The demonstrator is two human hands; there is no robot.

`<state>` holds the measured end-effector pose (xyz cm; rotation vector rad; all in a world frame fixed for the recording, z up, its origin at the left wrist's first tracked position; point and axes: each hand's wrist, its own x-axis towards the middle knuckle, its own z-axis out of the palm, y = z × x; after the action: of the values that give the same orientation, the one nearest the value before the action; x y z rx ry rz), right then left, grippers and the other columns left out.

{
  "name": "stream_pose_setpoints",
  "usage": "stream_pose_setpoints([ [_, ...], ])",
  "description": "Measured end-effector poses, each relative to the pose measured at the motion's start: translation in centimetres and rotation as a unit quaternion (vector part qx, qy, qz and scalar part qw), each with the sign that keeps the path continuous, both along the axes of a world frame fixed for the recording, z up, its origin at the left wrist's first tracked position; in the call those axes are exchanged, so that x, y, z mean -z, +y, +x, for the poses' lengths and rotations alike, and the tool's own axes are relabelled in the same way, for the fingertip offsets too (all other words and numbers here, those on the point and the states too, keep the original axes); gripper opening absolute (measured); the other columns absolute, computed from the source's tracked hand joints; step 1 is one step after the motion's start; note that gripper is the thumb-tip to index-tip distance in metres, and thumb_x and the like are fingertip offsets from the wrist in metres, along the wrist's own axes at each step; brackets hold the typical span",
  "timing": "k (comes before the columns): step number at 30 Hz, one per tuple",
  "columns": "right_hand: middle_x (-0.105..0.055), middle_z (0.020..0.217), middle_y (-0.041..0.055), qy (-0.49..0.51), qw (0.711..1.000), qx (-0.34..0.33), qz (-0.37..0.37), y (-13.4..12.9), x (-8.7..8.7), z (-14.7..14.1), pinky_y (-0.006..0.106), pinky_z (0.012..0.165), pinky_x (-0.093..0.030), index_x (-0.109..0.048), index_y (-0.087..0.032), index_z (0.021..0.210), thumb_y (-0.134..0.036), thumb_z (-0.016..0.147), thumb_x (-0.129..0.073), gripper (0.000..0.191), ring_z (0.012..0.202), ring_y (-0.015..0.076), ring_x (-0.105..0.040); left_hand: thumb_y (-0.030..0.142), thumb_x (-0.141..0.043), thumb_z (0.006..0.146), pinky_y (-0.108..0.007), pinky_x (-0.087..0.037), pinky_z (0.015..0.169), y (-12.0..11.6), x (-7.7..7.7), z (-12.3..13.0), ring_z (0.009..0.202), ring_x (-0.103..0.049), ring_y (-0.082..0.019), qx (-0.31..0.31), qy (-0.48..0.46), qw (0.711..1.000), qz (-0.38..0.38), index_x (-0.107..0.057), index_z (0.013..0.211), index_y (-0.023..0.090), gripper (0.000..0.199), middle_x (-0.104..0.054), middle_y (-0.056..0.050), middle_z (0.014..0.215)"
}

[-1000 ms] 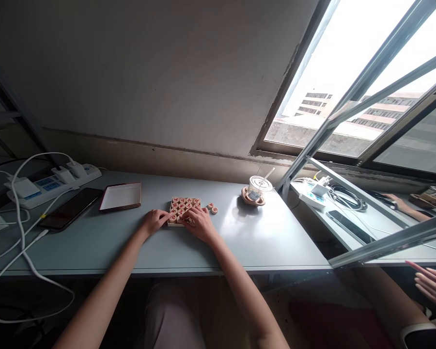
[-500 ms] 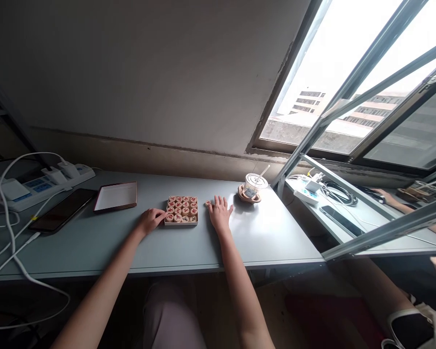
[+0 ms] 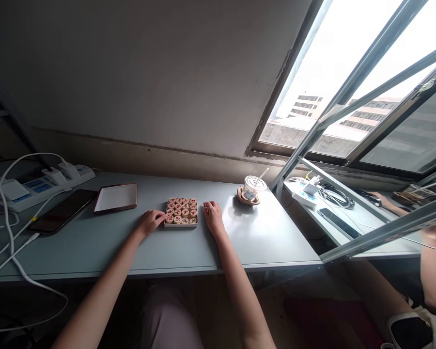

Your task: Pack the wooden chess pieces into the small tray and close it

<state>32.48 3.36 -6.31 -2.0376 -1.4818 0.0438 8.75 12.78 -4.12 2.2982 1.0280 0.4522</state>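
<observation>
A shallow open box (image 3: 180,225) lies on the table, filled with rows of round wooden Chinese chess pieces (image 3: 179,212) with carved characters, mostly red. At its left edge, my left hand (image 3: 151,222) rests with fingers together, the fingertips gripping the side of the box. My right hand (image 3: 213,215) is just right of the box, apart from it, with fingers curled down onto the tabletop. A loose chess piece (image 3: 205,205) shows slightly at its fingertips, mostly hidden. The box lid (image 3: 116,198) lies inside up on the left.
A lidded drink cup (image 3: 253,186) with a straw stands in a brown holder (image 3: 245,199) at the right. A phone (image 3: 61,212), white cables and a power strip (image 3: 43,188) occupy the left. Beyond a metal frame (image 3: 363,240), another person sits at a neighbouring desk.
My right hand's spread fingers have drawn in and curled over the loose chess piece, the hand shifting slightly left. My left hand stays at the box. The neighbouring person's arm has risen.
</observation>
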Motion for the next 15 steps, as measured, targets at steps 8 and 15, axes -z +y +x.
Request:
stream_pose_setpoints([
  [8,-0.056,0.096,0.0048,0.018,0.991,-0.12,0.054,0.08,0.07,-0.35,0.027,0.084,-0.041,-0.06,-0.021,0.096,-0.015,0.086,-0.044,0.02,0.094,0.0158,-0.051,0.048,-0.036,0.081,-0.025,-0.026,0.056,0.02,0.39,0.17,0.056,-0.046,-0.016,-0.009,-0.017,1.0,-0.004,-0.056,0.051,0.018,0.047,-0.052,-0.001,0.05],
  [15,-0.056,0.103,0.007,0.035,0.995,-0.083,0.039,-0.2,-0.56,-0.67,0.029,0.084,-0.042,-0.057,-0.02,0.105,-0.018,0.082,-0.05,0.024,0.097,0.0184,-0.051,0.047,-0.037,0.081,-0.024,-0.023,0.056,0.04,0.32,0.03,0.053,-0.039,-0.013,-0.006,-0.022,1.0,-0.003,-0.059,0.053,0.017,0.046,-0.043,0.002,0.049],
])
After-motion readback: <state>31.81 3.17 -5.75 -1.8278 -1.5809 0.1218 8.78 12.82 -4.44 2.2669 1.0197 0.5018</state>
